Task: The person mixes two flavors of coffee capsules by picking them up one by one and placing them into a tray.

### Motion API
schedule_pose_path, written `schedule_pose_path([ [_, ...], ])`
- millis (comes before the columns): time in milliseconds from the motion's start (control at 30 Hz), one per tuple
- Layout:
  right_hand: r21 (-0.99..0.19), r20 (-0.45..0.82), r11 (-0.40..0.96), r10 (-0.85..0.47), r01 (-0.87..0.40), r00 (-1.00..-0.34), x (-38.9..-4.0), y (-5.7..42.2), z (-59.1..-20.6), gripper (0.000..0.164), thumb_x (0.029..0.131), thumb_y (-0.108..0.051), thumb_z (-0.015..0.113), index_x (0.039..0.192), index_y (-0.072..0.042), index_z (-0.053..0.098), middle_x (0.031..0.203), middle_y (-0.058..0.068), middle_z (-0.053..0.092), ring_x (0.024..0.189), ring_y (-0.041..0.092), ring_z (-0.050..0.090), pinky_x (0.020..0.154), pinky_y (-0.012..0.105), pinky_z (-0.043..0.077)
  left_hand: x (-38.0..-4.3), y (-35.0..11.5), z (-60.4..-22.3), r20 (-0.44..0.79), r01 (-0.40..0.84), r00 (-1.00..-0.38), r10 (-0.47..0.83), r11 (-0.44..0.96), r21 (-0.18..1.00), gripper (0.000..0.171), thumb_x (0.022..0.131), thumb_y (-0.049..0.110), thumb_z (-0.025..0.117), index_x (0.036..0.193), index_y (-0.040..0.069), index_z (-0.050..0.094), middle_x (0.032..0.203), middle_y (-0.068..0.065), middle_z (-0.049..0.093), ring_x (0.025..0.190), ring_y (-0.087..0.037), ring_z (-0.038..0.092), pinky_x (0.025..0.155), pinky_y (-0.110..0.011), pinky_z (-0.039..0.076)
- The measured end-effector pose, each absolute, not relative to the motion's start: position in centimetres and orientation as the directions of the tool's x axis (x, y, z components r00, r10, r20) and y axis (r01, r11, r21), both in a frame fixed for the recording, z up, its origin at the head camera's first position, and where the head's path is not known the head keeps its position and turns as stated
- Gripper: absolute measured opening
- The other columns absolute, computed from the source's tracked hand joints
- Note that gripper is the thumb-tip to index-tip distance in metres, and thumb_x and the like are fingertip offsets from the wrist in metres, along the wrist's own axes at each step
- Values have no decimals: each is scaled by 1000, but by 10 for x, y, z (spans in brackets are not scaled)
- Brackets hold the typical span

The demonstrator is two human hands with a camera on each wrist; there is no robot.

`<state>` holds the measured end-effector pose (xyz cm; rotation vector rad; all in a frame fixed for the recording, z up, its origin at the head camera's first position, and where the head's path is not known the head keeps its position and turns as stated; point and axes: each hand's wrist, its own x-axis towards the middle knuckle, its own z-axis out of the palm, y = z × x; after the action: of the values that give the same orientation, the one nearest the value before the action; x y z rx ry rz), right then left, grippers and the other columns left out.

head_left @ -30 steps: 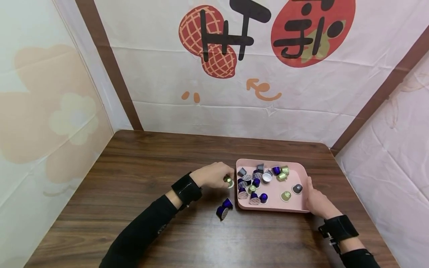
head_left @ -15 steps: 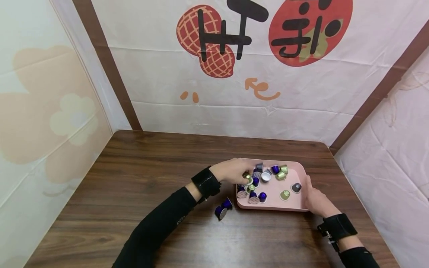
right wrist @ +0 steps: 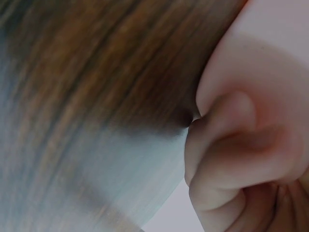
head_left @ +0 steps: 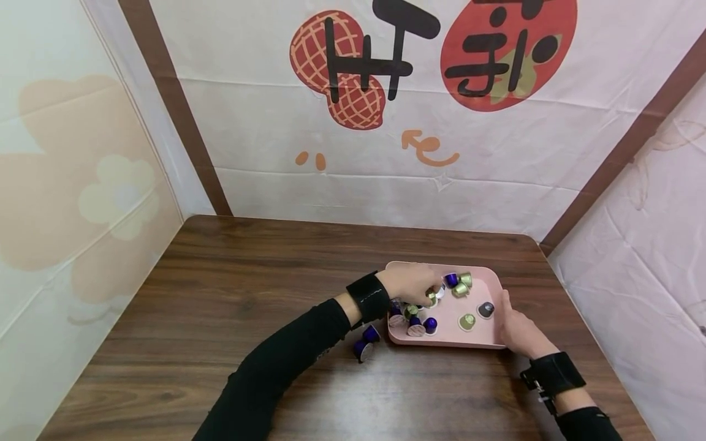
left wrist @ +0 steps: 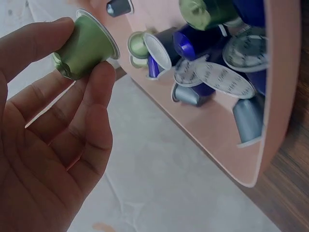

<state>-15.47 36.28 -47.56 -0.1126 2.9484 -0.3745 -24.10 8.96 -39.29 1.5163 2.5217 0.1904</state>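
Between thumb and fingertips, my left hand (head_left: 410, 285) pinches a green coffee capsule (left wrist: 89, 46), holding it over the pink tray (head_left: 448, 315). Blue, green and grey capsules lie in the tray, mostly toward its left and far sides; the left hand hides some of them in the head view. A green capsule (head_left: 467, 322) and a dark grey capsule (head_left: 486, 310) sit apart near the tray's right end. My right hand (head_left: 524, 331) holds the tray's right side, its curled fingers (right wrist: 231, 166) against the outer wall in the right wrist view.
Two blue capsules, one farther (head_left: 371, 334) and one nearer (head_left: 362, 350), lie on the wooden table (head_left: 265, 263) just left of the tray, below the left forearm. A printed cloth (head_left: 342, 196) hangs behind the table, with cloth on both sides too.
My left hand has carried the green capsule from the table left of the tray rightward to over the tray's middle. The right hand has stayed at the tray's right side.
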Motion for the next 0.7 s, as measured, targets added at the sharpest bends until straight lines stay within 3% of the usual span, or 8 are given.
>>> schedule_pose_path([
  [167, -251, -168, 967, -78, -34, -983, -154, 362, -475, 73, 87, 4, 45, 140, 17, -4, 73, 15, 51, 65, 26, 52, 62, 44, 44, -238, 103, -394, -102, 861, -430, 897, 441, 255, 10, 85, 20, 70, 88, 14, 62, 83, 5, 55, 68, -6, 48, 58, -16, 37],
  [500, -259, -162, 965, -83, -39, -983, -155, 363, -478, 75, 85, 5, 46, 140, 17, -4, 71, 14, 50, 63, 25, 51, 62, 45, 44, -239, 124, -404, -100, 870, -433, 896, 444, 215, 14, 84, 21, 71, 94, 14, 65, 83, 7, 57, 73, -6, 49, 61, -16, 37],
  [700, -264, -173, 964, -70, -22, -982, -155, 363, -475, 74, 86, 3, 46, 140, 16, -4, 71, 14, 50, 62, 25, 52, 60, 43, 43, -244, 118, -403, -95, 872, -415, 905, 426, 241, 23, 84, 18, 70, 105, 10, 66, 98, 1, 62, 77, -7, 49, 64, -17, 38],
])
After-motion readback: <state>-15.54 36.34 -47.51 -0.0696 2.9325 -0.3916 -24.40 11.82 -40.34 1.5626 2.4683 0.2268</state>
